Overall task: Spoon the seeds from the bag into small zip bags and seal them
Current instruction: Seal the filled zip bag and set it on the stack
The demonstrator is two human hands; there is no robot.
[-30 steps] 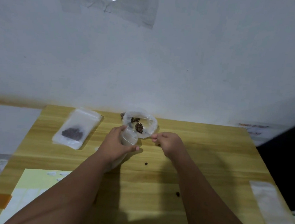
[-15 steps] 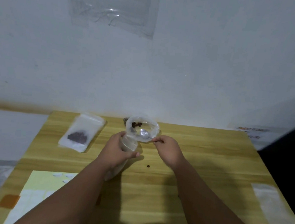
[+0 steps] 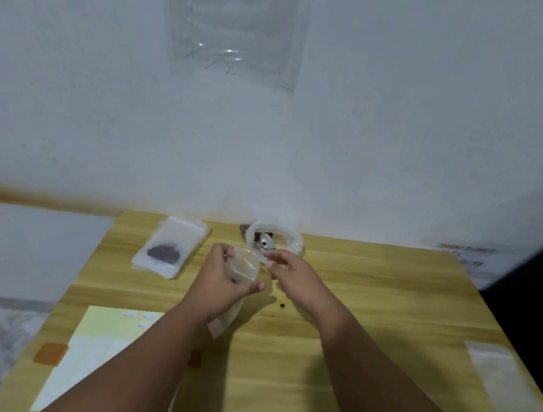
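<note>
My left hand [image 3: 222, 281] grips a small clear zip bag [image 3: 242, 267] upright, its mouth held open toward the far side. Just behind it stands the open seed bag [image 3: 288, 238], a round clear opening with a few dark seeds inside. A shiny metal spoon [image 3: 265, 241] lies in that opening, its bowl showing one dark seed. My right hand [image 3: 292, 271] pinches the spoon's near end, right beside the zip bag's mouth. The handle is mostly hidden by my fingers.
A stack of zip bags [image 3: 171, 246] with dark seeds lies at the back left of the wooden table [image 3: 370, 295]. One loose seed [image 3: 282, 305] sits near my right wrist. A yellow-white sheet [image 3: 99, 348] lies front left, empty clear bags [image 3: 509, 384] front right.
A second ago the spoon carried a heap of seeds inside the seed bag; now its bowl is almost bare. Both hands stayed close together and the zip bag's mouth opened wider.
</note>
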